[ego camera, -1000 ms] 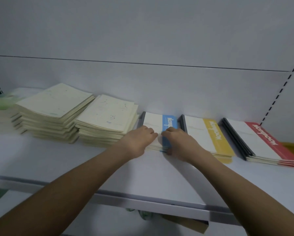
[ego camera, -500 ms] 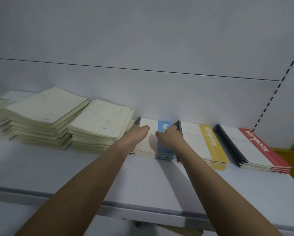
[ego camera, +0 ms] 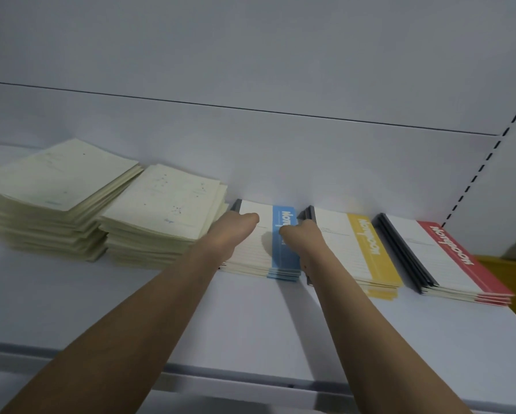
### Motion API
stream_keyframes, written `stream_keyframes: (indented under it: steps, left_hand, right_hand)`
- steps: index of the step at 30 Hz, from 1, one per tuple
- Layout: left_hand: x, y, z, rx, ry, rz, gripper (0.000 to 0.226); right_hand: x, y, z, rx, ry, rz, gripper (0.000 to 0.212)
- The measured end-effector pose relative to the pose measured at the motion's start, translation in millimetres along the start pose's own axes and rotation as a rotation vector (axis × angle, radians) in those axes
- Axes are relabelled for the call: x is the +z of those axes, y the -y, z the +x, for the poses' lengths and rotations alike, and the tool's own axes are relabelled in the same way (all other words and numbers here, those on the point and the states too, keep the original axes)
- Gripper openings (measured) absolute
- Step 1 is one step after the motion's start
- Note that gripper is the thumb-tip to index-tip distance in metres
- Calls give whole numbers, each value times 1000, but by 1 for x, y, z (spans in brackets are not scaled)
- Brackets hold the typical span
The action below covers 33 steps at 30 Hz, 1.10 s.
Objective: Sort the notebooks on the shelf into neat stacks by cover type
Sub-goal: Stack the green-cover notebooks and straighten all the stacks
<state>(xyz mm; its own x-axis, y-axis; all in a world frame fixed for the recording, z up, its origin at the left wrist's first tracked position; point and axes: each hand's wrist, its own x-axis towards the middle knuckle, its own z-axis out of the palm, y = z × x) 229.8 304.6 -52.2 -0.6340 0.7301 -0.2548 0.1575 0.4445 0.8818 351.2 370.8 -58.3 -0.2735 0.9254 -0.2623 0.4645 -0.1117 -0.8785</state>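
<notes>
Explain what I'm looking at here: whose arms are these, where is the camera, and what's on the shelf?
No machine here: a person wears a camera on the head, looking down at their own arms. The left hand and right hand both rest on the blue stack of notebooks, fingers curled at its sides, apparently squaring it. Right of it lie a yellow stack and a red stack; to its left, two cream stacks. All sit on a white shelf.

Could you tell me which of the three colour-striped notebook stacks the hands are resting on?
The blue-striped stack, leftmost of the three. Both the left hand and right hand lie on it; the yellow stack and red stack are untouched.
</notes>
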Motion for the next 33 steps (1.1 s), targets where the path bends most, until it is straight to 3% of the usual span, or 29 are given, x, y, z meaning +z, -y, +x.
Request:
stream_keyframes:
  steps: [5, 7, 9, 11, 13, 15, 16, 18, 20, 22, 24, 33]
  left_hand:
    - [0, -5, -1, -36, 37, 45, 48]
    - [2, -8, -8, -5, -14, 148, 53]
    - [7, -10, -21, 161, -150, 314, 57]
    - [21, -16, -47, 367, -175, 296, 57]
    - [41, -26, -70, 375, 0, 103, 55]
    - [65, -37, -76, 251, 219, -85, 34]
    - [77, -43, -74, 206, 262, -116, 18]
    - [95, -50, -60, 162, 229, -113, 10]
    - [109, -52, -50, 100, 220, -117, 23]
    - [120, -47, -33, 2, 245, -116, 70]
    - [134, -33, -2, -42, 264, -114, 97]
    - [132, -45, -9, -76, 207, -186, 104]
  right_hand:
    - [-5, 7, -5, -83, 155, -107, 25]
    - [-13, 6, -8, -207, 194, -202, 29]
    - [-39, 6, -15, -355, 101, -232, 39]
    - [-73, 5, -20, -452, -56, -188, 46]
    - [-109, -4, -15, -477, -179, -194, 44]
    - [-130, -16, -4, -387, -198, -265, 47]
    - [-134, -24, 3, -309, -176, -297, 50]
    - [-136, -38, 14, -224, -145, -361, 51]
    - [-134, -47, 21, -227, -158, -391, 47]
    - [-133, -53, 26, -228, -169, -377, 48]
    - [-135, -58, 30, -219, -160, -340, 47]
    - [-139, -62, 43, -151, -79, -249, 42]
